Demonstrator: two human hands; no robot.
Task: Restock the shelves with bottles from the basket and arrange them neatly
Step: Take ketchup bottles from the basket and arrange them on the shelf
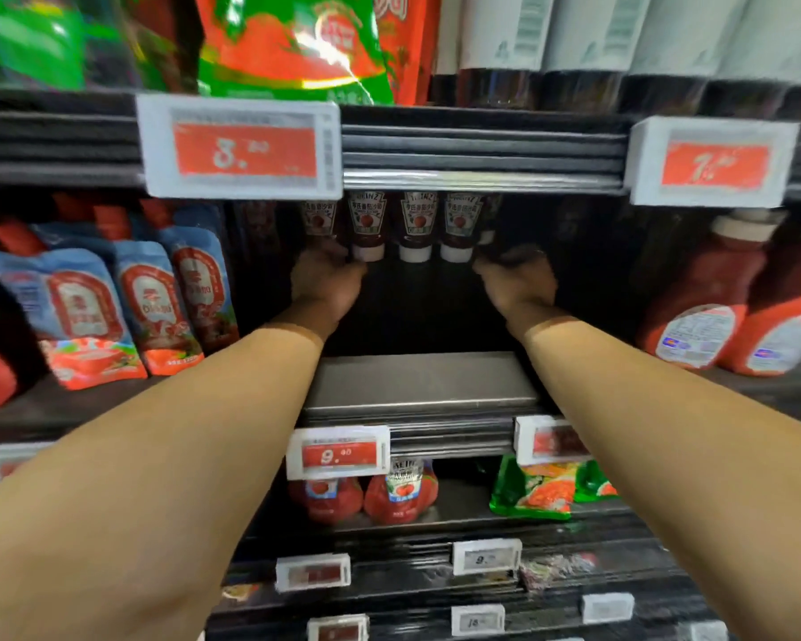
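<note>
A row of dark-red ketchup bottles [415, 229] with white caps stands cap-down at the back of the middle shelf [417, 381]. Both my arms reach deep into the shelf. My left hand [327, 282] grips the lower end of the leftmost ketchup bottle [319, 219], its thumb near the neighbouring cap. My right hand [521, 279] curls round the lower end of the rightmost ketchup bottle [487, 231], which is mostly hidden in shadow. The front half of the shelf between my arms is bare metal. The basket is out of view.
Blue-and-red sauce pouches [112, 298] stand left of the gap, large red ketchup bottles [708, 312] right of it. The upper shelf rail with price tags [241, 150] hangs just above the bottles. Below lie red pouches [401, 495] and green packets [542, 490].
</note>
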